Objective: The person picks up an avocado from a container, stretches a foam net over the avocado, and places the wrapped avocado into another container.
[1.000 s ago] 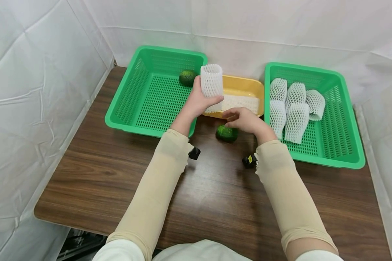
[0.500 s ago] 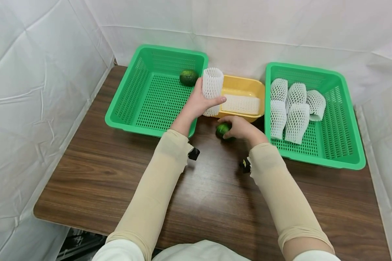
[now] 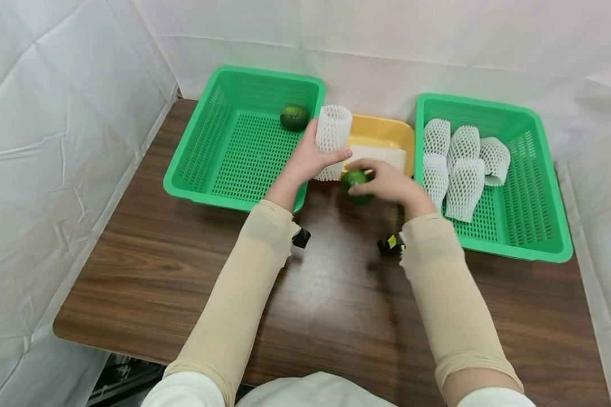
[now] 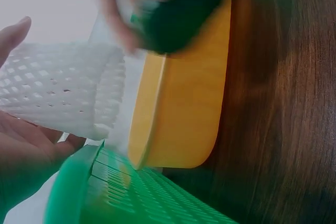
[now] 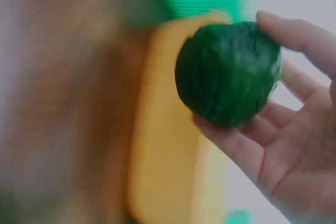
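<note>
My left hand [image 3: 308,160] holds a white foam net sleeve [image 3: 334,130] upright between thumb and fingers, its open end facing up, beside the right wall of the left basket. My right hand [image 3: 389,182] grips a dark green avocado [image 5: 228,74] with fingertips and thumb, raised in front of the yellow tray [image 3: 382,127]. In the left wrist view the avocado is blurred and overlaps the tray's side, a short way from the foam sleeve's end. Flat white foam sleeves [image 3: 394,155] lie in the tray, partly hidden by my right hand.
Another avocado [image 3: 294,118] sits in the left green basket [image 3: 193,195]. The right green basket [image 3: 514,251] contains several foam net sleeves [image 3: 465,189], most looking filled. Both baskets flank the tray on a brown wooden table [image 3: 331,294]. White sheeting [image 3: 366,51] hangs behind.
My right hand has come down on the avocado, taken hold of it and lifted it up toward the tray. My left hand, with the foam sleeve, has shifted slightly right.
</note>
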`<state>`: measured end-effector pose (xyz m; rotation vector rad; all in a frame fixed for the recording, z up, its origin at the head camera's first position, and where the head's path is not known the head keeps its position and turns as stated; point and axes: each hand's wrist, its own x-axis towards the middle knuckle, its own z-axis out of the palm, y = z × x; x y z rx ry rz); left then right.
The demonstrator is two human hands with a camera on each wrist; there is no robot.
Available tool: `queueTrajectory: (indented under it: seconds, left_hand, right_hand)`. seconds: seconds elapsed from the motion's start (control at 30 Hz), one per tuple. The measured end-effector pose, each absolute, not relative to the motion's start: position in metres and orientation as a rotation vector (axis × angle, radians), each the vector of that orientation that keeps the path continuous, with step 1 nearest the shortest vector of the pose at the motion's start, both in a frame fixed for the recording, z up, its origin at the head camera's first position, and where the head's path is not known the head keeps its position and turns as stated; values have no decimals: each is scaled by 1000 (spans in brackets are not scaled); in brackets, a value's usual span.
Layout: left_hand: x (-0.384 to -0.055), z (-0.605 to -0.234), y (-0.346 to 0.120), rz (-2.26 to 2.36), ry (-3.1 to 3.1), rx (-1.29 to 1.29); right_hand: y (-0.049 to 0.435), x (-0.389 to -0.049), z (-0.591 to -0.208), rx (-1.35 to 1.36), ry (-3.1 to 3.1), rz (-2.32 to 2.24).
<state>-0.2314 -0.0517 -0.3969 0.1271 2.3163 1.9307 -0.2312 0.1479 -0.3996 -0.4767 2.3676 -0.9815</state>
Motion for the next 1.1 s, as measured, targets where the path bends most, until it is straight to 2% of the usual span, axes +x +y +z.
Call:
queueTrajectory:
  seconds: [0.13,0.27,0.47,0.6,0.8,1.1]
  left_hand:
    - [-232,-391,-53,1983,2273,131]
    - [-231,-388,-50,1974,2263,184]
    - [-230,-389,-37,1870,2230,378]
    - [-226,-390,-29,1834,2199,445]
    - [-218,-390,-27,1792,2195,430]
    - [-219,-387,-27,1802,2183,403]
  right_hand:
    - [162,-236,-357,-387,2375,-1276]
    - [169,-237,-324,-294,2254,-1780]
    - [161,-237,-303,-420,2060,-2293]
    - [154,-235,-305,-435,2034,-2311]
    - [157,-226,-316,-407,2083,-2203]
    - [158,-225,-311,-398,2110,-2140]
